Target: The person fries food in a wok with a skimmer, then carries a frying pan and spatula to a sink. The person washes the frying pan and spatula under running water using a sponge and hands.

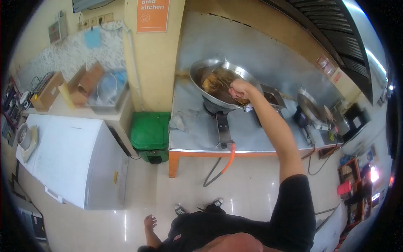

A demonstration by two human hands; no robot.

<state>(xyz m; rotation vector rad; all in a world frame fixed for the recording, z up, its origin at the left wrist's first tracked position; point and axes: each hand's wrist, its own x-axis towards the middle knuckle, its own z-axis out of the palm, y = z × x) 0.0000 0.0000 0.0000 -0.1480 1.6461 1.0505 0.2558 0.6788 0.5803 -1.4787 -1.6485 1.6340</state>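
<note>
Over the right side of a large metal wok (245, 69), my right hand (240, 90) is closed around something thin, perhaps a utensil handle, that I cannot make out clearly. Dark liquid and golden-brown food (215, 82) fill the wok, which sits on a gas burner (215, 106). A thin utensil seems to run from the hand into the food. Low at my left side, away from the table, my left hand (150, 222) hangs with its fingers apart and holds nothing.
The burner stands on a metal-topped table (193, 140) with an orange hose (230, 157) hanging off its front. A second wok (310, 107) stands to the right. Left are a green bin (150, 131), a white freezer (63, 155) and a counter with cardboard boxes (47, 91).
</note>
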